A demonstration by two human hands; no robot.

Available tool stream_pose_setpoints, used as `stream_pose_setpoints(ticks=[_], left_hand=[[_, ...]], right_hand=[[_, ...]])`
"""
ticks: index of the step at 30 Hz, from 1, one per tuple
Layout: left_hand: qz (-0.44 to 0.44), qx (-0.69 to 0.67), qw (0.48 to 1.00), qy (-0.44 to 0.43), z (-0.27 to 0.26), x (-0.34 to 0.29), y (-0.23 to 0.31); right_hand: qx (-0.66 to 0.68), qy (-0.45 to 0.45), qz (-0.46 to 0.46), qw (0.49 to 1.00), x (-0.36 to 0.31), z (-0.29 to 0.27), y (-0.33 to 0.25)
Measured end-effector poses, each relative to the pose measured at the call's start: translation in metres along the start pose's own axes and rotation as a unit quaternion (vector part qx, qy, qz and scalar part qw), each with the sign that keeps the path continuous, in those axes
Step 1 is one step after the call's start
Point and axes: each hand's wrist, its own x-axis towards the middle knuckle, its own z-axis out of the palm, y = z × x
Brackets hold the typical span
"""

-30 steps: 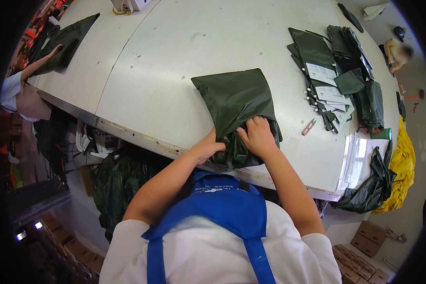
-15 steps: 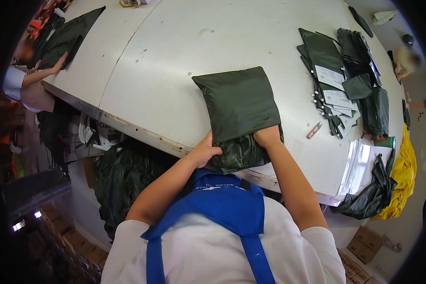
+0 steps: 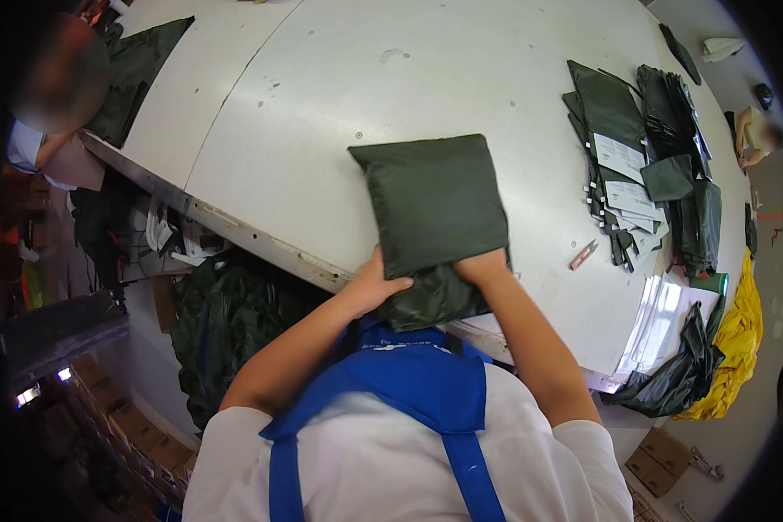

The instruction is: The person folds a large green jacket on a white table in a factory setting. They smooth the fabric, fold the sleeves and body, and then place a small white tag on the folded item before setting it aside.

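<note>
A square dark green fabric pouch (image 3: 435, 200) lies near the table's front edge, its upper panel fairly smooth. From under its near edge a crumpled, shiny dark green part (image 3: 439, 297) hangs toward my apron. My left hand (image 3: 376, 285) grips the pouch's near left corner, thumb on top and fingers underneath, closed on the fabric. At the near right side, my right hand (image 3: 483, 266) is tucked under the panel's edge. Its fingers are hidden by the fabric, so their grip cannot be seen.
Right of the pouch lie red-handled thread snips (image 3: 584, 255), stacked dark green pieces (image 3: 607, 109) with white paper slips (image 3: 630, 198), and yellow fabric (image 3: 729, 344). Dark green fabric (image 3: 217, 335) is heaped below the table edge at left. Another person's arm (image 3: 54, 148) is at the far left.
The pouch looks flatter, and less of the crumpled part shows. My right hand has shifted left under the panel's edge. The person at the far left has drawn their hand back.
</note>
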Motion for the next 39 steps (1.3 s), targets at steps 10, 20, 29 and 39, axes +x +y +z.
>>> stream_pose_setpoints(ticks=[10,20,29,39], left_hand=[[0.526,0.454,0.719,0.029,0.033,0.028,0.045],[0.502,0.466,0.728,0.009,0.055,0.067,0.060],[0.515,0.388,0.745,-0.167,0.074,0.035,0.062],[0.023,-0.018,0.999,0.020,-0.016,0.003,-0.004]], right_hand=[[-0.028,0.015,-0.009,0.999,-0.007,0.018,-0.028],[-0.122,-0.041,0.026,0.991,-0.020,0.035,-0.023],[0.003,-0.017,0.070,0.997,-0.039,0.017,-0.026],[0.089,-0.031,0.163,0.982,-0.030,0.019,-0.005]])
